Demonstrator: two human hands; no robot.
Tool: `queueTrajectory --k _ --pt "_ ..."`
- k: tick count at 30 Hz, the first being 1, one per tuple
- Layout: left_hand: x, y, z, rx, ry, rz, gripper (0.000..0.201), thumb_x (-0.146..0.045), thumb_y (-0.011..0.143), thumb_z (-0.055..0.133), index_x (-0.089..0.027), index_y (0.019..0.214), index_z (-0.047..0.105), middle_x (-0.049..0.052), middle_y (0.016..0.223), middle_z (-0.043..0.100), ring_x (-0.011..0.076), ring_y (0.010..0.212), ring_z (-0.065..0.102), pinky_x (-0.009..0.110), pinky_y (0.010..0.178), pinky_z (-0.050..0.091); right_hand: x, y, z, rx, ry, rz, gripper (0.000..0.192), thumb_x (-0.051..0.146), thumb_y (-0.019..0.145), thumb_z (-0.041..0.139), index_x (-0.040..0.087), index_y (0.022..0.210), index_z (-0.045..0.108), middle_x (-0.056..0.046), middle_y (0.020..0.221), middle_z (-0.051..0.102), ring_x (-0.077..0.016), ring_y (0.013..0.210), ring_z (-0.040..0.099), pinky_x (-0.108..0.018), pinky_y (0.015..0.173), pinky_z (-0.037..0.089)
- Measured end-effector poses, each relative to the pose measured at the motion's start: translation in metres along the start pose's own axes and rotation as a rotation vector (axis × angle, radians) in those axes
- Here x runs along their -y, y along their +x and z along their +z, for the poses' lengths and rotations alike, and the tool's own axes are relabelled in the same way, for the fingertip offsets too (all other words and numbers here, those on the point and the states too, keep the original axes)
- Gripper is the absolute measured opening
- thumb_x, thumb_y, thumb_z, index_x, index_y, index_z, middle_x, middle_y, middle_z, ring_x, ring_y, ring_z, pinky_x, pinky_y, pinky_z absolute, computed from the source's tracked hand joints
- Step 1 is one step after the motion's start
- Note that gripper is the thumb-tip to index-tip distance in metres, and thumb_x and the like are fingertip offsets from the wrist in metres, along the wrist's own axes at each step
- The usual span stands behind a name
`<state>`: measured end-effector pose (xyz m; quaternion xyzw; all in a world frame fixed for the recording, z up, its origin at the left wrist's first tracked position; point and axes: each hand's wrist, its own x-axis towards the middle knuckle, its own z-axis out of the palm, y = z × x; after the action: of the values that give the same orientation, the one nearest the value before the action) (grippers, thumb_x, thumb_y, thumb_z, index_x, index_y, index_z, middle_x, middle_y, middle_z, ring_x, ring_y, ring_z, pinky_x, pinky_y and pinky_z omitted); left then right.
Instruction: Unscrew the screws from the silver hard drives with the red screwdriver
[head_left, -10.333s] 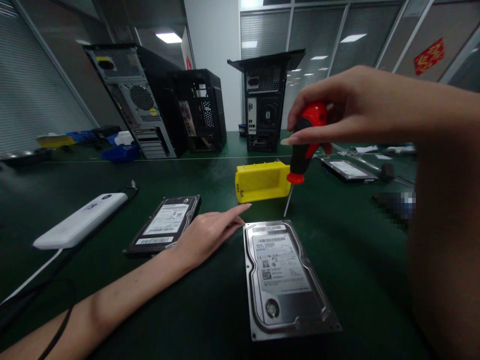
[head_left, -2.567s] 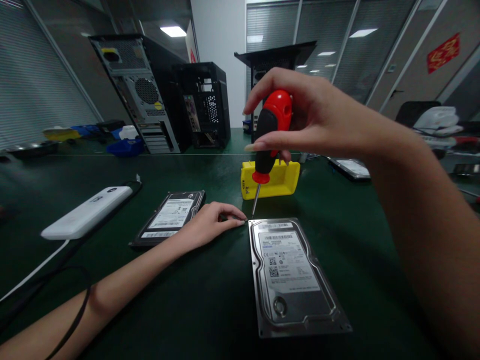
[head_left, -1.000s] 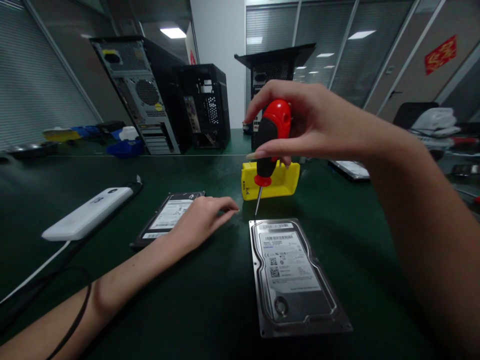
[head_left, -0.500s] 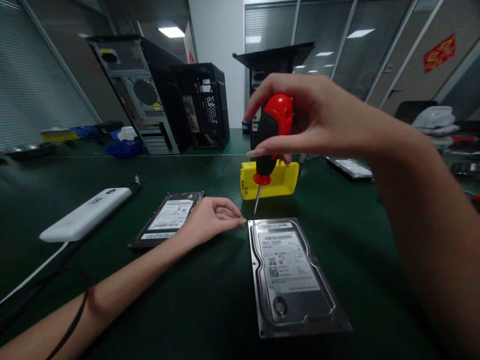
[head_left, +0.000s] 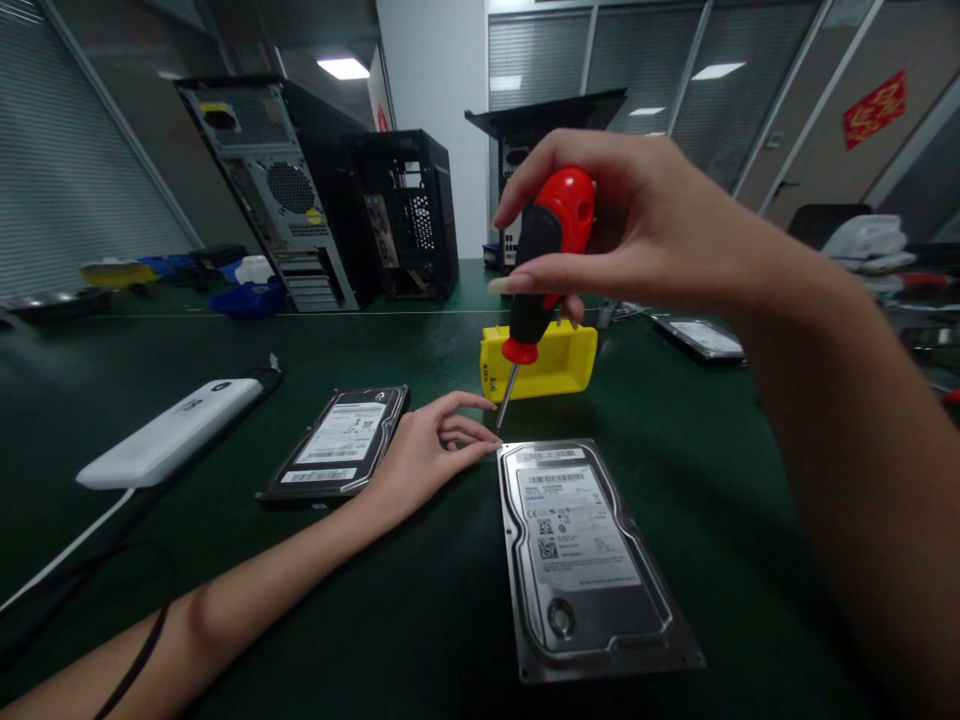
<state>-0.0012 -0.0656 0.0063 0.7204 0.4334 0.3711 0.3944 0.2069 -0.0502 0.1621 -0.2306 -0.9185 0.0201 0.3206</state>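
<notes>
Near the middle of the frame, the right hand (head_left: 637, 225) is wrapped around the red and black handle of a screwdriver (head_left: 546, 262), fingers curled over the top and thumb pressed along the front, so the grip is closed on the tool. The screwdriver leans slightly, its thin metal shaft running down and to the left to a tip just above the far left corner of a hard drive (head_left: 585, 555), which lies flat, label up, in the lower centre of the frame on the dark green table (head_left: 420, 620). The left hand (head_left: 431, 450) rests on the table just left of that corner, loosely half-open, with thumb and forefinger drawn together close beside the screwdriver tip; whether they pinch anything is too small to tell. Left of this hand lies a second, smaller hard drive (head_left: 341, 445), also label up, close to the wrist. Further left sits a white oblong device (head_left: 169, 430) with a cable leading off it. Just behind the screwdriver stands a yellow plastic bin (head_left: 544, 360). In the upper left and upper centre of the frame, several open computer cases (head_left: 300, 190) stand at the back of the table, and another flat drive (head_left: 701, 338) lies at middle right.
</notes>
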Motion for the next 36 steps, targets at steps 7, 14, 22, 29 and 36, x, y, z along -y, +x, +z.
queueTrajectory --k 7,14,22,29,36 --pt "-0.0021 -0.0011 0.0005 -0.008 -0.03 -0.047 0.043 -0.028 0.075 0.066 -0.018 0.114 0.051 0.004 0.088 0.072 0.0179 0.081 0.069 0.032 0.079 0.055 -0.0017 0.001 0.0035 0.031 -0.018 0.02 0.037 0.044 0.076 0.059 0.024 0.106 0.054 -0.004 0.106 0.055 -0.0139 0.074 0.052 -0.025 0.057 0.041" --pt "0.0027 -0.0033 0.0054 -0.062 -0.123 -0.095 0.048 -0.027 0.076 0.066 -0.016 0.12 0.05 0.006 0.089 0.073 0.0201 0.084 0.069 0.034 0.08 0.055 -0.0023 0.0021 0.0057 0.028 -0.035 0.012 0.039 0.046 0.077 0.057 0.021 0.106 0.054 -0.005 0.103 0.055 -0.0126 0.071 0.05 -0.024 0.057 0.041" --pt "0.0039 -0.0045 0.0081 -0.083 -0.157 -0.125 0.049 -0.027 0.076 0.065 -0.014 0.122 0.051 0.007 0.092 0.073 0.0208 0.087 0.069 0.034 0.084 0.052 0.0018 0.0017 0.0061 0.063 -0.004 0.096 0.049 0.055 0.073 0.057 0.02 0.108 0.052 -0.005 0.104 0.054 -0.0116 0.072 0.053 -0.024 0.059 0.045" --pt "0.0052 -0.0029 0.0066 -0.041 -0.189 -0.189 0.05 -0.027 0.077 0.065 -0.014 0.123 0.05 0.007 0.095 0.073 0.0213 0.09 0.068 0.035 0.084 0.051 -0.0004 0.0025 0.0058 0.056 0.004 0.107 0.048 0.054 0.073 0.058 0.019 0.106 0.053 -0.006 0.101 0.054 -0.0127 0.073 0.055 -0.025 0.061 0.047" --pt "0.0064 -0.0028 0.0065 -0.012 -0.203 -0.204 0.05 -0.025 0.078 0.064 -0.015 0.125 0.047 0.007 0.096 0.072 0.0197 0.091 0.067 0.034 0.082 0.05 -0.001 0.0009 0.0045 0.087 -0.013 0.129 0.047 0.053 0.075 0.056 0.02 0.107 0.052 -0.006 0.105 0.053 -0.0119 0.074 0.055 -0.022 0.055 0.049"
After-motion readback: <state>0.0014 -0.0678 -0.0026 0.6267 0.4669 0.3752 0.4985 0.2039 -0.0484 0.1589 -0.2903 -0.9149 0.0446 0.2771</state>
